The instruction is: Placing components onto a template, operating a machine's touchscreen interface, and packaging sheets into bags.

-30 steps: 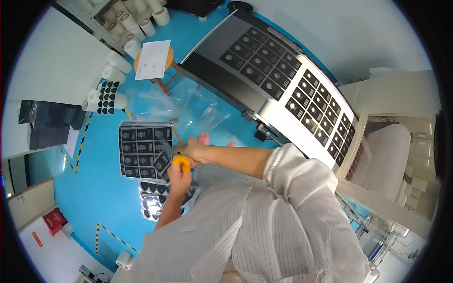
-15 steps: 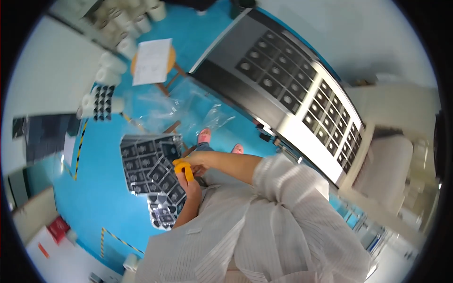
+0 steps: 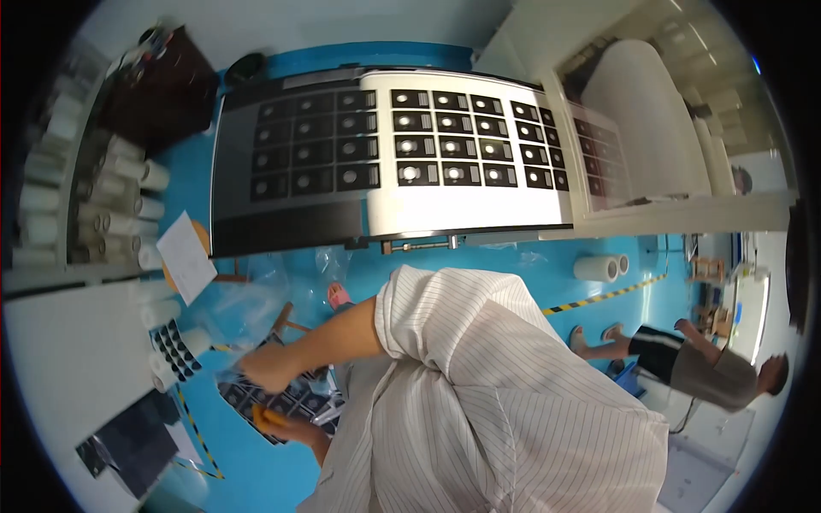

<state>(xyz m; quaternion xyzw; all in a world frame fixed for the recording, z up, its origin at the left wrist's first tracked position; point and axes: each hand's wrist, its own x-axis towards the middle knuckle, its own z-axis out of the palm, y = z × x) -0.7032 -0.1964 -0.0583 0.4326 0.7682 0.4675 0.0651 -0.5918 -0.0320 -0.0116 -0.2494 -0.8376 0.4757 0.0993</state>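
My left hand (image 3: pixel 301 429), low in the view, is closed around an orange-yellow thing (image 3: pixel 270 419), looped in shape a moment ago; its exact kind does not show. Beside and under both hands lie sheets (image 3: pixel 295 400) printed with rows of dark rectangles, some with a glossy film look. Across to the left reaches my bare right forearm, and my right hand (image 3: pixel 268 368) is over the far edge of these sheets. Motion smears its fingers, so whether it grips anything is unclear.
Ahead stands a long machine bed (image 3: pixel 470 207) carrying a printed web, partly under a dark cover. A stool (image 3: pixel 201 235) bears a paper (image 3: pixel 186 256). White rolls (image 3: pixel 128 184) fill the left side. Clear plastic film (image 3: pixel 248 299) lies on the floor. Another person (image 3: pixel 705 368) is at right.
My view has swung to the right, bringing the other person into sight. My hands, together at the orange-yellow thing before, are now apart: the right has moved away over the sheets.
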